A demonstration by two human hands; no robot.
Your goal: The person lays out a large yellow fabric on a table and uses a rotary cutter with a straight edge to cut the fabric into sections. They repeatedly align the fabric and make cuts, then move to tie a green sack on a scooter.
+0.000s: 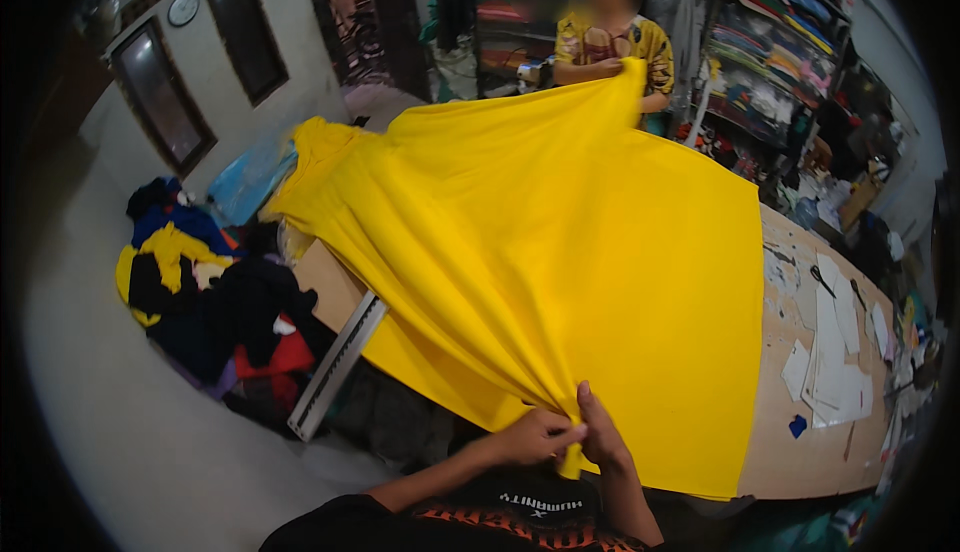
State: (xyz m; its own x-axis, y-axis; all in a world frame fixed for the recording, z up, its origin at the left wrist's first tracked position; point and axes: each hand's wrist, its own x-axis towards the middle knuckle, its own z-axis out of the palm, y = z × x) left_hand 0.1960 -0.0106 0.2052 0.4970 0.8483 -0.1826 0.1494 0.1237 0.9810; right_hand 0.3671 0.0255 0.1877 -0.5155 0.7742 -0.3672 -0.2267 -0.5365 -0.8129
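A large sheet of yellow fabric (640,282) spreads over the table, its right part lying flat and its left part lifted in folds. My left hand (540,436) is closed on the gathered near edge. Close beside it, my right hand (601,430) grips the same bunch with the thumb pointing up. A short tail of fabric hangs below my hands. Across the table a person (610,47) in a yellow patterned shirt holds up the far edge, so taut folds run between us. My fingertips are partly hidden by the cloth.
Paper pattern pieces (838,392) and scissors (822,280) lie on the table (775,372) at right. A grey metal rail (338,367) juts out at the left edge. Beyond it is a heap of clothes (215,297). Shelves of folded cloth (770,47) stand behind.
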